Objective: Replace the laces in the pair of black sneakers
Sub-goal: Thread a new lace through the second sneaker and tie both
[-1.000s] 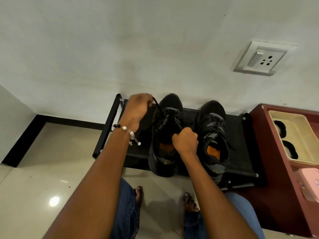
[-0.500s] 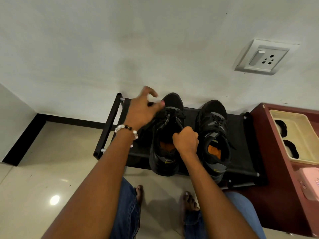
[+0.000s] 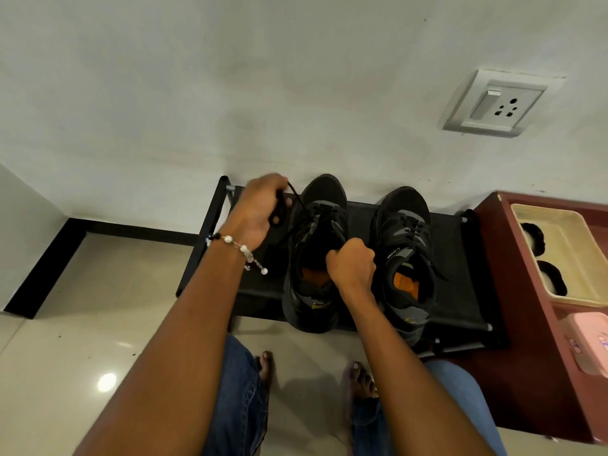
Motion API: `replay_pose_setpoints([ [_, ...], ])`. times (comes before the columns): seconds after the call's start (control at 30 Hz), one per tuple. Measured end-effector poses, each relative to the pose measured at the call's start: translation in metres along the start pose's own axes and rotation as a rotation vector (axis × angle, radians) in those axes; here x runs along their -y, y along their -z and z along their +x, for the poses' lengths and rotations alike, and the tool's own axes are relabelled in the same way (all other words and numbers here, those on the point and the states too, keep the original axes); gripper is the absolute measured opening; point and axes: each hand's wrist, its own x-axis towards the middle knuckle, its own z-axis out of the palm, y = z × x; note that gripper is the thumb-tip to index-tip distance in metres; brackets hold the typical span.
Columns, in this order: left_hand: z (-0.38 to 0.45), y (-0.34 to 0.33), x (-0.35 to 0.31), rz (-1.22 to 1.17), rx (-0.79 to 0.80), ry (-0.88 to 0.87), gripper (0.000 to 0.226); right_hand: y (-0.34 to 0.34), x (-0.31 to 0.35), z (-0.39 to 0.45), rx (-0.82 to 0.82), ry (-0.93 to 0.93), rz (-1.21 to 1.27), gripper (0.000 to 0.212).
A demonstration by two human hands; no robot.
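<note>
Two black sneakers [image 3: 316, 258] on one rack [image 3: 460, 258], left hand [image 3: 260, 212] fingers gripping one lace [image 3: 297, 197], right hand [image 3: 352, 264] fingers clenched on tongue.

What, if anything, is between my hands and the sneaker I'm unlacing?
Nothing visible. Your left hand already grips the black lace, and your right hand holds the left sneaker at its opening. The other sneaker sits apart on the rack.

Blue jeans [image 3: 241, 390], bare feet, beaded bracelet [image 3: 237, 248] on left wrist
</note>
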Motion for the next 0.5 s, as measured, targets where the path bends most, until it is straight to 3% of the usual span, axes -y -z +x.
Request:
replay_pose_setpoints([
  [0.1, -0.002, 0.003, -0.004, -0.521, -0.008, 0.086, 0.021, -0.001, 0.001, 0.000, 0.006, 0.000, -0.001, 0.025],
  [0.3, -0.001, -0.014, -0.002, -0.804, 0.092, 0.112, 0.027, -0.001, -0.001, 0.001, 0.001, 0.003, -0.006, 0.019],
  [0.4, -0.003, -0.012, -0.003, -0.562, 0.109, 0.041, 0.028, -0.002, -0.002, 0.002, -0.012, -0.008, -0.005, 0.031],
  [0.5, -0.003, -0.004, 0.001, 0.036, 0.061, 0.010, 0.032, -0.003, -0.002, 0.002, -0.022, -0.010, 0.004, 0.032],
])
